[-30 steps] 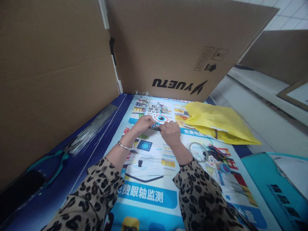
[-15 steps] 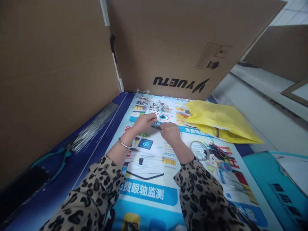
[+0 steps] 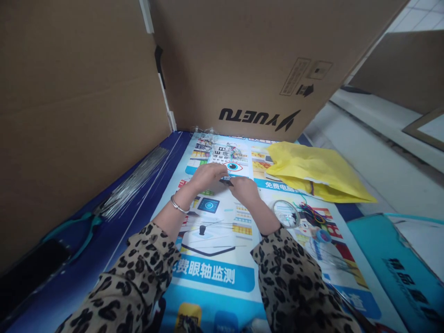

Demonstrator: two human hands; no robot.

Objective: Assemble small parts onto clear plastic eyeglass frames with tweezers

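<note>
My left hand (image 3: 208, 175), with a silver bangle at its wrist, is closed with the fingertips pinched above the printed sheet (image 3: 222, 249). Beside it my right hand (image 3: 245, 190) is closed too, its thumb side turned toward the left hand. A small dark piece (image 3: 226, 181) shows in the gap between the fingers, touching the right hand; its kind is too small to make out. Anything finer in the left pinch is hidden. Just beyond the hands lies a tangle of thin clear and coloured strands (image 3: 231, 151).
Cardboard panels (image 3: 225, 55) stand at the left and back. On the left lie a bundle of thin metal wires (image 3: 135, 182) and teal-handled pliers (image 3: 88, 233). To the right are a yellow bag (image 3: 322, 173), a clear round roll (image 3: 286, 214), coloured cords (image 3: 314, 215) and a teal pouch (image 3: 391, 259).
The view has shifted slightly. My hands stay close together, and the left fingers have curled down a little, with more of the dark piece showing between the hands.
</note>
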